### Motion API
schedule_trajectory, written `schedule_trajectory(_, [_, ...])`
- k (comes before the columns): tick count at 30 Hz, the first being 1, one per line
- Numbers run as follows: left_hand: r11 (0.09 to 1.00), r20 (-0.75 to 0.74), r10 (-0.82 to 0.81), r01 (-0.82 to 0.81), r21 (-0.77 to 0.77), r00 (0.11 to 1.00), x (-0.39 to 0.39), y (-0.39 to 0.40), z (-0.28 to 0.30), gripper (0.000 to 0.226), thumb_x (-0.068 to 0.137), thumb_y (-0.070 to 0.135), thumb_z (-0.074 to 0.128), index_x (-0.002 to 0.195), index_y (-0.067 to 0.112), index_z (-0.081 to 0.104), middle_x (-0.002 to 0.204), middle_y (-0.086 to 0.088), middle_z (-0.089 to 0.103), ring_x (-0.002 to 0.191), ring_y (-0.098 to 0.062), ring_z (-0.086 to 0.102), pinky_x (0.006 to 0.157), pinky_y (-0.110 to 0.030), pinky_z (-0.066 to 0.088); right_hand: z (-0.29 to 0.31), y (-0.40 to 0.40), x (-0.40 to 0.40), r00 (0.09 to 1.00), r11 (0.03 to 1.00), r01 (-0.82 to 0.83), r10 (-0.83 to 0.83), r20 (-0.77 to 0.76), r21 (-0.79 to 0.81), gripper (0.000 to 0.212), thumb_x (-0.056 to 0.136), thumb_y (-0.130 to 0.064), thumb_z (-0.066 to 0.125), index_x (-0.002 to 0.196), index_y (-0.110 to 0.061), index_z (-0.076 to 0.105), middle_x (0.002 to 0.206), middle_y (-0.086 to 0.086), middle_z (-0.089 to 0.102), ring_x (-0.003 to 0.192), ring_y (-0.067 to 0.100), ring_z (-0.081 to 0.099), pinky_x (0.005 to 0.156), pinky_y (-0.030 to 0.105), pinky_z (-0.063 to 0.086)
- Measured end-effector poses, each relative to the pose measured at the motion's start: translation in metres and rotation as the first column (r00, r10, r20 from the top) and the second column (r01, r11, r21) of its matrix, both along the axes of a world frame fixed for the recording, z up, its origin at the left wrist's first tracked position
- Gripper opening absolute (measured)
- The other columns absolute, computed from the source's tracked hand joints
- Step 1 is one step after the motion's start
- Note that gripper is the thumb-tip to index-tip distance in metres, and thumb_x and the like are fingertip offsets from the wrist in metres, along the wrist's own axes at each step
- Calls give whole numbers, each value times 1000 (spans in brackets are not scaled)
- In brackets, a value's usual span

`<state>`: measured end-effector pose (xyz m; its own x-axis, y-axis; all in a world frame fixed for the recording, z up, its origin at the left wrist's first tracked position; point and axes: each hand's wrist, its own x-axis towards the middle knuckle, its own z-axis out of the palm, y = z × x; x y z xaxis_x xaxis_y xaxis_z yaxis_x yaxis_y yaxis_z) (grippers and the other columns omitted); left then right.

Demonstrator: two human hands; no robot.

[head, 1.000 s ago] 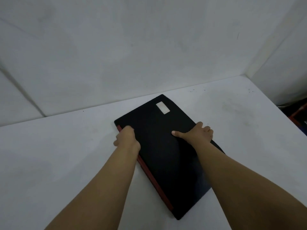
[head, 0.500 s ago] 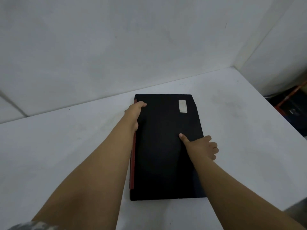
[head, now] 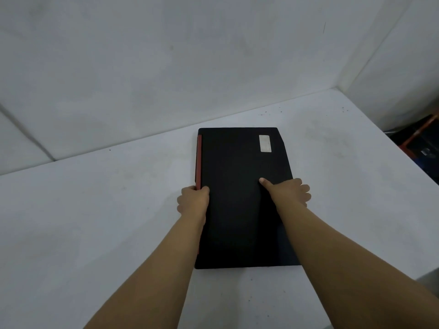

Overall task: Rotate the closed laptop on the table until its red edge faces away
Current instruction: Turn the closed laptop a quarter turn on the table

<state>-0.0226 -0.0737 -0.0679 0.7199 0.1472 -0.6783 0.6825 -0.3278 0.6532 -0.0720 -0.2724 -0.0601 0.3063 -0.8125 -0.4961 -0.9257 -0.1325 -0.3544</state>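
Note:
A closed black laptop lies flat on the white table, its long sides running away from me. Its red edge faces left. A pale rectangular sticker sits near the far right corner of the lid. My left hand grips the laptop's left side at the red edge, thumb on the lid. My right hand holds the right side, thumb pressed on top and fingers curled over the edge.
A white wall rises just behind the table, with a second wall at the right. The table's right edge drops off to dark and orange items on the floor.
The laptop turned from a diagonal to lengthwise away from me, red edge still left. My left hand slid back along the red edge from the far corner to mid-side.

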Motion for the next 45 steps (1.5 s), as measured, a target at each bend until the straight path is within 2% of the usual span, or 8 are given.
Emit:
schedule_trajectory(5, [997,-123,26,-35,-75,992,20,-6,2,69,90,41,69,144,2,50,147,-20,51,134,-38,50,114,-51,45,4,-11,2,993,987,117,-116,-11,107,104,61,-76,73,132,-5,44,133,19,48,122,34,48,101,41,42])
schedule_trajectory(10, [989,-152,75,-93,-114,986,26,-9,-1,70,91,32,71,147,-1,46,155,-22,42,142,-39,43,118,-52,39,4,-9,1,989,969,141,-147,14,205,99,63,-72,75,129,-3,49,124,19,56,114,35,54,101,45,47])
schedule_trajectory(13, [990,-155,74,-92,-108,985,29,-5,-2,70,92,29,70,147,-4,44,155,-23,43,143,-40,41,119,-51,38,5,0,0,995,977,103,-100,-24,187,88,66,-75,69,119,-5,58,119,17,59,112,34,53,101,43,46])
schedule_trajectory(17, [991,-157,105,-117,-65,982,28,17,2,68,91,29,71,145,-3,46,151,-22,45,137,-39,46,112,-47,43,4,19,-1,998,972,66,-62,-21,225,86,67,-75,68,116,-5,60,115,15,61,109,34,55,100,43,47])
schedule_trajectory(26, [962,-168,268,-273,-8,949,16,102,9,68,90,27,72,146,0,46,151,-22,45,135,-42,48,110,-50,44,5,96,16,999,966,-39,42,-8,255,89,66,-73,72,121,-4,57,120,16,57,112,33,52,100,45,47])
schedule_trajectory(33, [925,-139,372,-378,-25,918,4,178,11,67,92,24,71,147,-3,44,154,-23,44,139,-42,46,114,-50,42,4,163,31,959,925,-277,284,11,259,80,81,-74,53,119,-4,62,119,13,61,114,33,55,102,44,45])
schedule_trajectory(40, [894,-114,438,-445,-45,892,1,229,13,67,96,19,65,152,-4,36,162,-22,35,148,-42,37,118,-50,34,6,211,35,923,887,-367,384,-6,280,69,93,-63,43,129,-5,58,128,14,58,120,32,52,106,41,42])
schedule_trajectory(45, [882,-92,466,-470,-25,880,3,243,15,66,94,19,68,149,-4,40,158,-22,41,143,-42,43,117,-50,39,10,226,35,905,890,-393,419,-76,232,63,96,-57,45,129,-5,57,131,13,55,123,29,47,105,39,40])
